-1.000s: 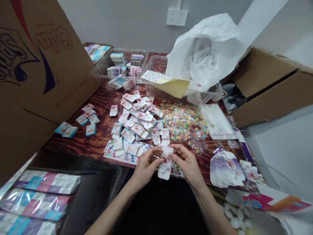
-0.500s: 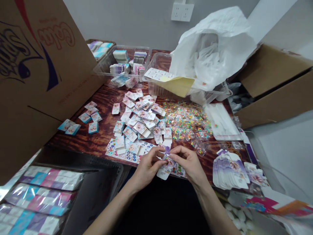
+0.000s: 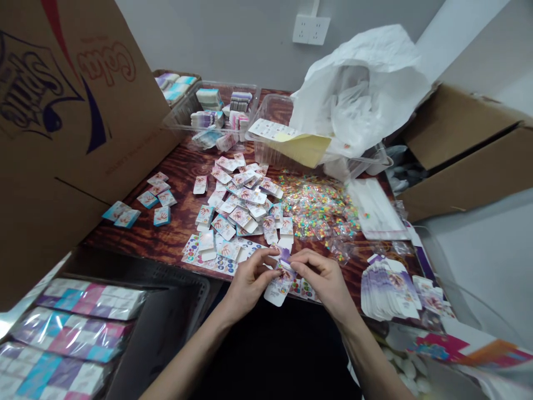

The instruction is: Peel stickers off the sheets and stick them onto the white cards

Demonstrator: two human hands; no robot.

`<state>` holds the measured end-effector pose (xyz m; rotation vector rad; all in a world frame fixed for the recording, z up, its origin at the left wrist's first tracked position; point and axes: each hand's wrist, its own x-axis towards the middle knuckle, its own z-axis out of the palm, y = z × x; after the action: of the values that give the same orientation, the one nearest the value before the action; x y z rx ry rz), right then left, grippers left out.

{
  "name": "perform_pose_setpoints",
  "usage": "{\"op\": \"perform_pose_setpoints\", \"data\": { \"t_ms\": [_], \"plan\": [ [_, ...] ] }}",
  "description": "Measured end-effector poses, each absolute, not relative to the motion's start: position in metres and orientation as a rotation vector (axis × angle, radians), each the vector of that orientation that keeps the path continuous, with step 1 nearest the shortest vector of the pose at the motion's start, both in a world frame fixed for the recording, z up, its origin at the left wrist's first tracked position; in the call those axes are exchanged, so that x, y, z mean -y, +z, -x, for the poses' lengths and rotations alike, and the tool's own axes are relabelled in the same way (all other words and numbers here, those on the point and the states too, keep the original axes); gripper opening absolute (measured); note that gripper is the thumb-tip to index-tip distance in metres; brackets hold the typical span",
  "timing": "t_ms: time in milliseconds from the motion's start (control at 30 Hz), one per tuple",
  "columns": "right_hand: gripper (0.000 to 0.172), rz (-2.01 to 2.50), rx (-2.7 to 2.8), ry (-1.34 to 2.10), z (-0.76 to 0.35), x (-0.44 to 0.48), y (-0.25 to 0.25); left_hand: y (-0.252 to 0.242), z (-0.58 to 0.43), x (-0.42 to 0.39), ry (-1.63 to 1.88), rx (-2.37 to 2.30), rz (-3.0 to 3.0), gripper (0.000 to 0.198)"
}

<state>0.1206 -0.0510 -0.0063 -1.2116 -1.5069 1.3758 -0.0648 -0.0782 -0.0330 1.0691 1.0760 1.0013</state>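
Between my two hands, at the table's near edge, is a small purple and white printed card box, its lower flap pointing toward me. My left hand pinches its left side with thumb and fingers. On the right side, my right hand grips the purple upper end. Just beyond lies a heap of small printed card boxes. Beside that heap is a pile of clear sachets with coloured bits. Sticker sheets lie partly under the boxes and my hands.
A tall cardboard carton stands at left, with wrapped packs below it. Clear plastic trays and a white bag line the back. Flat purple cards are fanned at right, near an open carton.
The box between my hands shows more of its printed face, its lower flap now more visible. My hands keep their grip almost in place. The view has shifted slightly.
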Motion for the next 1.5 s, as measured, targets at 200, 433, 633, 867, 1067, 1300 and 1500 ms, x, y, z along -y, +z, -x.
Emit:
{"op": "perform_pose_setpoints", "data": {
  "t_ms": [200, 433, 633, 867, 1067, 1300, 1500],
  "plan": [
    [0.015, 1.275, 1.535, 1.325, -0.119, 0.055, 0.001, -0.031, 0.066, 0.082, 0.989, -1.100, -1.178, 0.036],
    [0.014, 1.348, 1.313, 1.467, -0.116, 0.056, -0.008, -0.035, 0.067, 0.085, 0.967, -1.059, -1.178, 0.037],
    [0.017, 1.257, 1.484, 1.460, -0.122, 0.063, 0.000, -0.034, 0.066, 0.083, 0.979, -1.072, -1.100, 0.037],
    [0.022, 1.200, 1.498, 1.344, -0.117, 0.069, -0.021, -0.025, 0.075, 0.070, 1.033, -1.156, -1.154, 0.021],
    [0.030, 1.534, 1.935, 0.629, -0.101, 0.044, -0.061, -0.008, 0.103, 0.015, 1.314, -1.456, -1.637, 0.046],
    [0.007, 1.536, 1.896, 0.602, -0.096, 0.033, -0.065, -0.026, 0.085, 0.052, 1.349, -1.551, -1.733, 0.027],
    [0.010, 1.296, 1.690, 0.978, -0.102, 0.030, -0.022, -0.036, 0.069, 0.059, 1.025, -1.112, -1.004, 0.040]
  ]
}}
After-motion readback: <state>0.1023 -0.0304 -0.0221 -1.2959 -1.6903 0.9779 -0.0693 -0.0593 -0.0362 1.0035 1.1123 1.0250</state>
